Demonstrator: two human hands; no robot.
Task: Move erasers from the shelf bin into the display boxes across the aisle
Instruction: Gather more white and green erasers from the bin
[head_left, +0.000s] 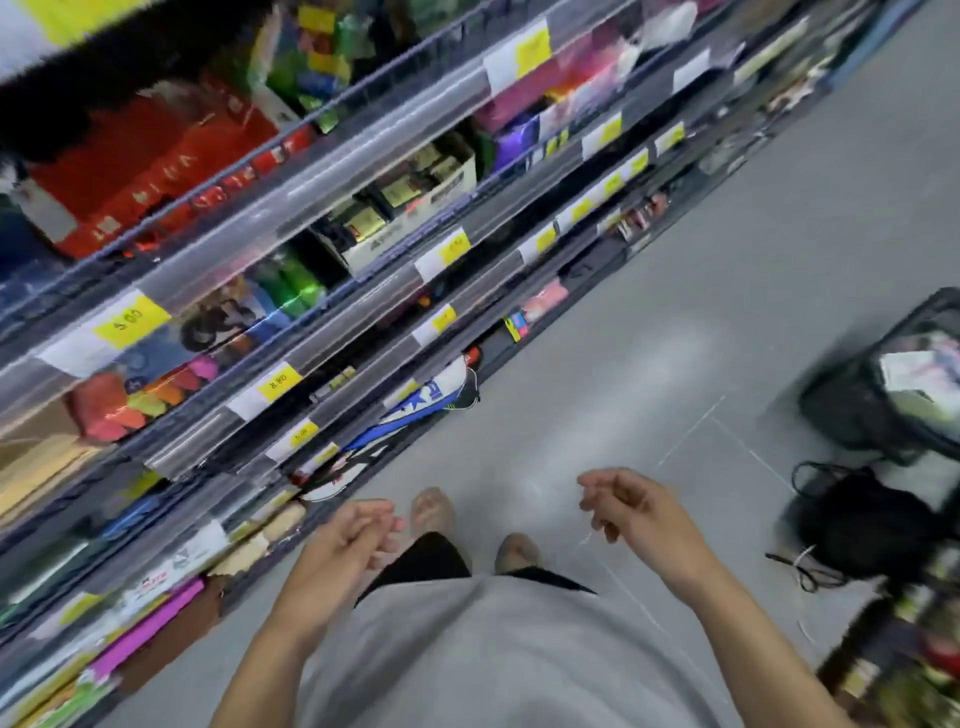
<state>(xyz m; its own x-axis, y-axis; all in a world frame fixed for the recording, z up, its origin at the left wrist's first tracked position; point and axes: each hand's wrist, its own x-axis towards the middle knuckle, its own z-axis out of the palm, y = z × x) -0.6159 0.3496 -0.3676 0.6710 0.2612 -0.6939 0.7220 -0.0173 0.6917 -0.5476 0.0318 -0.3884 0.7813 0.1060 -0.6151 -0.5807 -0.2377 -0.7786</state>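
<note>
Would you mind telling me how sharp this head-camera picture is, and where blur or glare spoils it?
Head view: motion blur smears the stocked shelves; yellow price labels barely read; clear plastic shelf fronts catch streaky glare; the grey floor shows a soft sheen; left hand and right hand are sharper.

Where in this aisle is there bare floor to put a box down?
The grey floor lies bare between the shelving and the black basket, ahead of the person's feet. It is crowded on the right: the basket, a black bag and loose cords fill that side. The shelves are packed. Left hand and right hand hang loosely curled, seemingly holding nothing.
</note>
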